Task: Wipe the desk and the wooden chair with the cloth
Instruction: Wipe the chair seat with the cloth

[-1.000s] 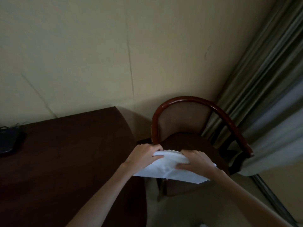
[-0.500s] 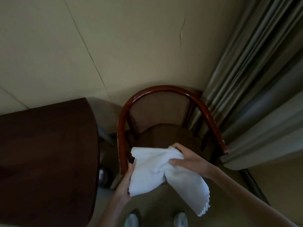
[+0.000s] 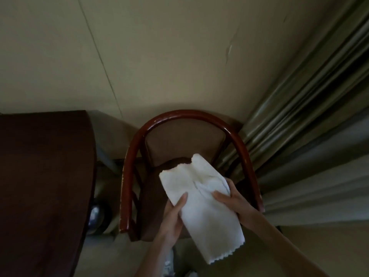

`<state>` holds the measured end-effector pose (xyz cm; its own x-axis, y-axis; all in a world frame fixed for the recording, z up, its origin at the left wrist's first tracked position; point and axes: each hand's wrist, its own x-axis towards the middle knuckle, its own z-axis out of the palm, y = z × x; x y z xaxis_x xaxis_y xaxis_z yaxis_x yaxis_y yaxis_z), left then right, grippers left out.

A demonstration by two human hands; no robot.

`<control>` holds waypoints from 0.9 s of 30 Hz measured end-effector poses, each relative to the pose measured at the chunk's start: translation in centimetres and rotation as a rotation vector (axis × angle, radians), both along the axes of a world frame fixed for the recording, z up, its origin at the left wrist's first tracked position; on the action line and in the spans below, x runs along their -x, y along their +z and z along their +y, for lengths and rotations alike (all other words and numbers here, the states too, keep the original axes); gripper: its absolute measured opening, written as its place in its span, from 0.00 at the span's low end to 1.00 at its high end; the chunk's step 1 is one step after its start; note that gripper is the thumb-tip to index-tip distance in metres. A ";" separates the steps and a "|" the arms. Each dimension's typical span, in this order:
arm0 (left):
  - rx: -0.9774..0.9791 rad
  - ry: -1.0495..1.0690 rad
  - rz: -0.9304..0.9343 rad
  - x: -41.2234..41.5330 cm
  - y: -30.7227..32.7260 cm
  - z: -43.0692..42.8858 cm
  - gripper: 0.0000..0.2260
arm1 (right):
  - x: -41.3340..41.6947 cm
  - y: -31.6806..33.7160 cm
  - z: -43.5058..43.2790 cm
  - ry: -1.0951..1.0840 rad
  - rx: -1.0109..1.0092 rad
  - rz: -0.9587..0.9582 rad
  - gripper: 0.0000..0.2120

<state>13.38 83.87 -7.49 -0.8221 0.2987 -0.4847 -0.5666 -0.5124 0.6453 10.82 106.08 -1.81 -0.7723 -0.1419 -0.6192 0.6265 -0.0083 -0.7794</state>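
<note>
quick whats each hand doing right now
Left hand: holds the cloth, thumb on top.
Right hand: grips the same cloth at its bunched side.

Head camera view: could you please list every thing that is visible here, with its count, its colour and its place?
cloth: one, white, held above the chair seat, lower end hanging free
wooden chair: one, red-brown curved frame with brown padding, centre, against the wall
desk: one, dark brown, left side
curtain: one, grey-green, right side, beside the chair
wall: one, beige, top half
floor: one, beige, bottom right
round object: one, dark and shiny, on the floor between desk and chair; cannot tell what it is
left hand: one, holds the cloth's left edge, thumb on top
right hand: one, grips the bunched right edge of the cloth
</note>
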 end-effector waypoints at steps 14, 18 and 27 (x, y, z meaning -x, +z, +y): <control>0.080 -0.081 -0.170 2.1 -6.5 5.9 0.29 | 2.3 -6.3 5.3 0.235 -0.429 0.108 0.46; 0.088 -0.006 -0.199 2.6 -8.7 6.9 0.28 | 2.6 -9.7 6.6 0.229 -0.324 0.099 0.39; 0.439 -0.146 -0.213 4.6 -7.3 7.4 0.49 | 4.0 -11.8 10.5 0.202 0.253 -0.208 0.26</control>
